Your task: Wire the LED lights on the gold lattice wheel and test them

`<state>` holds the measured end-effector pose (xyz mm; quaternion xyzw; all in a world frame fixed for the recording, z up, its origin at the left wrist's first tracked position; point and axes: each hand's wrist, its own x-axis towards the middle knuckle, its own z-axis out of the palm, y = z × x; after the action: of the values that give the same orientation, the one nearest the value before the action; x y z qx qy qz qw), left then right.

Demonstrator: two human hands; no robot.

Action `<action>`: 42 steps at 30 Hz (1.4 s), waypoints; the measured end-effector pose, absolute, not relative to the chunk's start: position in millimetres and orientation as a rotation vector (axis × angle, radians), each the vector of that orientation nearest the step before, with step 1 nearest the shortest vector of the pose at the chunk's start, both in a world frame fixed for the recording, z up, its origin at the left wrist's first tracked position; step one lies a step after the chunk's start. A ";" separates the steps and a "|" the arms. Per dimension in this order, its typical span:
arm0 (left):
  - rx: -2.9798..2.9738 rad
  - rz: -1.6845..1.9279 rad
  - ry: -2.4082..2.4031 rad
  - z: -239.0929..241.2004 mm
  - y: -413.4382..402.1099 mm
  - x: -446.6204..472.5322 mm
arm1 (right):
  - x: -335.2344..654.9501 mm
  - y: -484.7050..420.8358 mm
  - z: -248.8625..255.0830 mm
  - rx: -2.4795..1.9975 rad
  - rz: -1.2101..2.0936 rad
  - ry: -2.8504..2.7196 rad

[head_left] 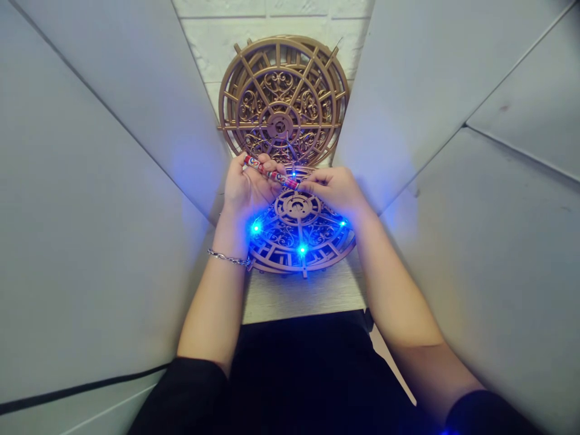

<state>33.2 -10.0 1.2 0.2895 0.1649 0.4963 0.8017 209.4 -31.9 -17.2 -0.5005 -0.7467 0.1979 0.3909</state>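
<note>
A slim printed stick [270,173], red and white with dark lettering, slants down to the right between my hands; it looks like batteries set end to end. My left hand [247,184], palm up, grips its upper left end with the thumb and fingers. At the lower right end, my right hand [333,186] is closed in a pinch; any thin wire there is too small to make out. Beneath both hands lies a round bronze-coloured openwork frame [298,206] with scrollwork and spokes. Several blue lights [302,249] glow around it.
More round bronze frames [280,78] lean in a stack against the white brick-patterned wall [308,45]. Pale panels rise close on the left [104,199] and right [471,199]. A light wooden surface [303,299] shows at the near side.
</note>
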 end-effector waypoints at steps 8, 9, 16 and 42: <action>0.603 1.028 0.329 3.2 -11.7 33.2 | 208.1 -31.5 -17.7 -1.239 0.461 -1.868; 0.598 1.038 0.332 3.4 -12.3 33.6 | 207.7 -31.8 -17.2 -1.229 0.458 -1.866; 0.585 1.070 0.353 5.7 -16.0 36.1 | 205.5 -33.3 -15.0 -1.202 0.442 -1.857; 0.570 1.029 0.363 3.6 -9.2 33.3 | 200.6 -37.4 -11.4 -1.194 0.493 -1.807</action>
<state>33.3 -9.2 3.6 0.2672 0.1701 0.4828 0.8165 200.6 -37.4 -11.4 -0.4815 -0.7288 0.1988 0.4444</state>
